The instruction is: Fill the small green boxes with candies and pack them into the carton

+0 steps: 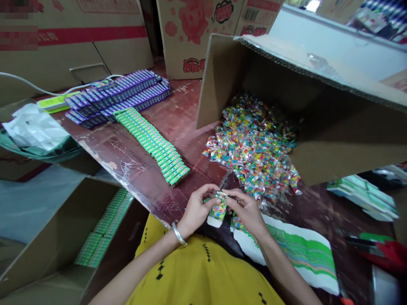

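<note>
Both hands meet at the table edge, in front of my body. My left hand (199, 207) has its fingers closed around a small printed candy box (218, 210), whose white flap points toward me. At the box's upper end, the fingers of my right hand (243, 207) pinch it too. Whether a candy packet is between the fingertips I cannot tell. Under my right forearm lies a fanned stack of flat green and white cartons (302, 250). Beyond my hands, a heap of small clear packets of colourful candy (251, 144) spills out of a tipped cardboard box (337, 144).
A row of green boxes (152, 144) stands on the red table (187, 101), with stacked purple boxes (127, 95) behind. An open carton (47, 237) at lower left holds more green boxes (101, 228). Bundled cartons (362, 197) lie at right. Large cardboard boxes (193, 38) stand behind.
</note>
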`<state>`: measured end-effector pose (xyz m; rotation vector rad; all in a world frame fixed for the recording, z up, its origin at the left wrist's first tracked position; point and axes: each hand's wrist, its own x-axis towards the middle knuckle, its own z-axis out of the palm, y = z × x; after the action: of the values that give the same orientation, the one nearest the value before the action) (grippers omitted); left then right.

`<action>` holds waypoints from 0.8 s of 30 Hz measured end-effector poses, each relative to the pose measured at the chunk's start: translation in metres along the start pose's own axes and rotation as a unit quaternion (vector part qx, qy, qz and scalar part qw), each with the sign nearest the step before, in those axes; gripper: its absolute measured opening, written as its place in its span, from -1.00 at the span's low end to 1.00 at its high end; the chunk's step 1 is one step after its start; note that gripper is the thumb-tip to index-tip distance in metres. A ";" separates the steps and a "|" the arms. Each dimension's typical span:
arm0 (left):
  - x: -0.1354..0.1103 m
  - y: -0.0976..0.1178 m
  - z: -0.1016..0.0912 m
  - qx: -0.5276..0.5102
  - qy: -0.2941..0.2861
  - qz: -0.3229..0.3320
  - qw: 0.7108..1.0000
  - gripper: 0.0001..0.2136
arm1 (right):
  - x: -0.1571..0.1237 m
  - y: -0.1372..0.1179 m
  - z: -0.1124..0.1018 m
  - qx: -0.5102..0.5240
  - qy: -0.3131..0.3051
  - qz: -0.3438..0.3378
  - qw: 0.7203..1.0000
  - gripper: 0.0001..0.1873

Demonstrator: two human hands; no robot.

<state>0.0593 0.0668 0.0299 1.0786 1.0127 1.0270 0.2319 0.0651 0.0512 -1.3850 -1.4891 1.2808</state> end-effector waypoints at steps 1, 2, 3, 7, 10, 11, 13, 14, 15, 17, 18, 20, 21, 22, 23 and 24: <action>0.000 0.000 0.000 -0.006 0.007 0.001 1.000 -0.79 | -0.002 0.001 0.002 0.006 -0.007 0.008 1.000 -0.70; 0.000 0.000 0.000 -0.010 0.010 0.001 1.000 -0.80 | -0.005 0.002 0.004 0.005 -0.006 0.010 1.000 -0.67; 0.000 0.000 0.001 -0.011 0.009 0.000 1.000 -0.81 | -0.006 0.003 0.005 -0.002 -0.001 0.005 1.000 -0.68; 0.002 0.002 0.000 0.012 -0.010 -0.009 1.000 -0.86 | -0.003 0.004 -0.003 -0.044 -0.003 -0.029 0.999 -0.74; 0.004 0.003 -0.001 0.041 -0.005 -0.017 0.999 -0.80 | 0.011 0.008 -0.035 -0.085 0.029 0.000 0.996 -0.63; 0.004 0.003 -0.002 0.036 -0.002 -0.023 0.999 -0.78 | 0.018 0.011 -0.048 -0.129 0.093 0.000 0.987 -0.60; 0.004 0.002 -0.002 -0.008 -0.001 -0.045 0.999 -0.76 | 0.031 0.022 -0.074 -0.290 0.205 -0.004 0.935 -0.66; 0.004 0.002 -0.002 -0.041 -0.005 -0.062 0.997 -0.74 | 0.037 0.029 -0.084 -0.365 0.219 0.000 0.905 -0.69; 0.003 0.002 -0.002 -0.073 -0.010 -0.080 0.994 -0.70 | 0.042 0.036 -0.091 -0.412 0.217 0.004 0.885 -0.70; 0.002 0.003 -0.002 -0.117 -0.020 -0.107 0.987 -0.60 | 0.049 0.049 -0.097 -0.458 0.200 0.004 0.866 -0.69; 0.002 0.003 -0.002 -0.131 -0.026 -0.117 0.984 -0.56 | 0.051 0.055 -0.097 -0.459 0.195 0.005 0.867 -0.68; 0.001 0.004 -0.003 -0.156 -0.041 -0.132 0.978 -0.52 | 0.053 0.063 -0.095 -0.432 0.196 0.009 0.880 -0.71; 0.001 0.003 -0.003 -0.167 -0.047 -0.139 0.975 -0.53 | 0.053 0.065 -0.095 -0.412 0.196 0.010 0.890 -0.73; 0.001 0.003 -0.004 -0.175 -0.048 -0.146 0.973 -0.55 | 0.052 0.065 -0.095 -0.389 0.192 0.008 0.901 -0.75; 0.002 0.002 -0.005 -0.178 -0.044 -0.152 0.971 -0.58 | 0.050 0.065 -0.095 -0.363 0.188 0.003 0.913 -0.77; 0.002 0.000 -0.005 -0.178 -0.039 -0.157 0.971 -0.60 | 0.049 0.062 -0.096 -0.330 0.184 -0.002 0.926 -0.77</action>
<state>0.0546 0.0701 0.0288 0.6357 0.8622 0.8592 0.3319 0.1262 0.0091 -1.9116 -1.7129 0.4601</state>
